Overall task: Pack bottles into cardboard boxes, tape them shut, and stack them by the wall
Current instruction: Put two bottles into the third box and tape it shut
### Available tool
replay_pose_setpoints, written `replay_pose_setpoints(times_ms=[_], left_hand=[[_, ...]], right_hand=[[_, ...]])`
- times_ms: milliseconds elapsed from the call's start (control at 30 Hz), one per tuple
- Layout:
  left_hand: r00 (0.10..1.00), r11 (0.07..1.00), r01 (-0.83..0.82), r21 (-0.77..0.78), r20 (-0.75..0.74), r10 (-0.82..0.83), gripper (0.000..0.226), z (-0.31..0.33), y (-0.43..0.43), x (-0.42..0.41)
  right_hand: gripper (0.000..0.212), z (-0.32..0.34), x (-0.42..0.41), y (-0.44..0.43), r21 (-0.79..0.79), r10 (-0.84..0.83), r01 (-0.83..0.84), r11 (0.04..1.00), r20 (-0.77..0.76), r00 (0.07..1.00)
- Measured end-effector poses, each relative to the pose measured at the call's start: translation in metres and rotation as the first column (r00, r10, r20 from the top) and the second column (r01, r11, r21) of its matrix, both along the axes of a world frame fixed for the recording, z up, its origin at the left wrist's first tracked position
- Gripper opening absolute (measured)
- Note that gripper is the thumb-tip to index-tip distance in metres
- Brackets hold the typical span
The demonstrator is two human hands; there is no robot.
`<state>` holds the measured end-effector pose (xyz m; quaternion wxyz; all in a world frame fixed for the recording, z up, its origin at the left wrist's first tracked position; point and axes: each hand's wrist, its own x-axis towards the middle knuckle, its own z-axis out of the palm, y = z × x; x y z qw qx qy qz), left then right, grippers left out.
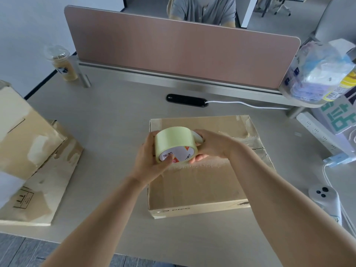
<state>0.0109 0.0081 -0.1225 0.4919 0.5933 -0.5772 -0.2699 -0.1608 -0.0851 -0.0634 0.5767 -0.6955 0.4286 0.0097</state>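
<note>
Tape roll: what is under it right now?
The closed box lies under the tape roll, which the left hand and right hand grip. The hands cover part of its top; the box's contents cannot be seen.

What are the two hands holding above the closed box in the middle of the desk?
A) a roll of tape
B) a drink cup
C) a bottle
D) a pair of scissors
A: the left hand and the right hand both grip a pale roll of tape over the closed cardboard box.
</note>
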Motion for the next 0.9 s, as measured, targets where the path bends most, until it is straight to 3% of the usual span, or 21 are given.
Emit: replay_pose_setpoints(times_ms=[100, 200, 300, 367, 533, 600, 667, 800, 900], left_hand=[[0.998, 0.998, -0.035, 0.043, 0.048, 0.033, 0.029, 0.002, -0.001, 0.001], [0.995, 0.999, -0.033, 0.037, 0.097, 0.030, 0.034, 0.006, 0.000, 0.014], [0.999, 0.998, -0.032, 0.054, 0.027, 0.030, 0.033, 0.011, 0.005, 0.039], [0.999, 0.996, 0.009, 0.092, 0.045, -0.013, 0.035, 0.017, 0.008, 0.049], [0.991, 0.996, 0.004, 0.085, 0.134, -0.016, 0.031, 0.023, 0.010, 0.045], [0.995, 0.998, 0.031, 0.056, 0.089, -0.035, 0.035, 0.023, 0.011, 0.041], [0.998, 0.998, 0.062, 0.020, -0.001, -0.062, 0.044, 0.017, 0.014, 0.034], [0.964, 0.995, -0.104, -0.006, -0.247, 0.099, 0.052, -0.005, 0.020, 0.021], [0.934, 0.986, -0.168, -0.009, -0.321, 0.156, 0.046, -0.011, 0.017, 0.013]], right_hand=[[0.031, -0.002, -0.002, 0.002, -0.006, -0.002, 0.002, 1.000, -0.012, 1.000], [0.030, -0.004, -0.004, 0.000, 0.024, -0.055, 0.054, 0.998, 0.009, 0.998], [0.011, -0.006, -0.006, -0.001, 0.008, -0.110, 0.110, 0.994, 0.020, 0.994], [0.012, -0.007, -0.005, -0.001, -0.008, -0.124, 0.124, 0.992, 0.022, 0.992], [0.009, -0.002, 0.007, 0.000, -0.083, -0.065, 0.061, 0.995, -0.049, 0.997], [0.005, -0.001, 0.019, 0.003, -0.093, -0.012, 0.009, 0.996, -0.038, 0.999], [0.022, 0.000, 0.032, 0.006, -0.088, 0.029, -0.030, 0.996, -0.012, 1.000], [0.030, -0.008, 0.039, 0.010, -0.042, 0.004, -0.001, 0.999, 0.067, 0.998], [0.035, -0.013, 0.036, 0.007, -0.038, 0.007, -0.004, 0.999, 0.078, 0.997]])
